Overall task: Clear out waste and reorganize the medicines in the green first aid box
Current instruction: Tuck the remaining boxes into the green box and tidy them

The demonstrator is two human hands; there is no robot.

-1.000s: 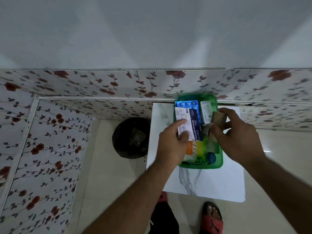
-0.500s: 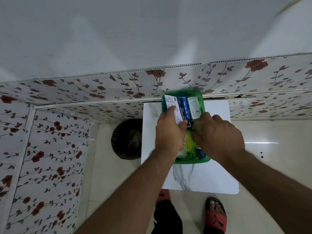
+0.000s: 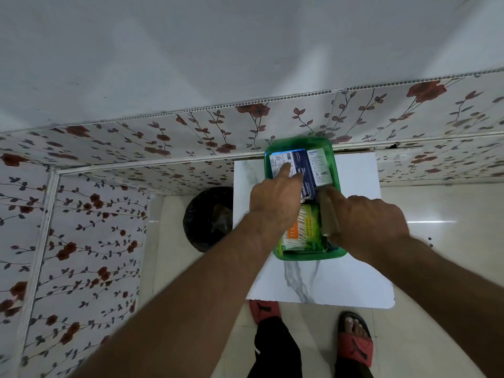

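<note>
The green first aid box stands on a small white marble-pattern table against the wall. My left hand grips a blue and white medicine carton that lies at the box's far left, with the index finger stretched over its top. Beside it lies a white carton. My right hand is closed on a flat brown packet, held on edge inside the right side of the box. A green pack of cotton swabs fills the near part. Whatever is under my hands is hidden.
A black waste bin stands on the floor just left of the table. Floral wall panels run behind the table and along the left side. My feet in red sandals are at the table's near edge.
My left hand has carried the blue and white carton from mid-box to the far left end. My right hand has lowered the brown packet into the right side.
</note>
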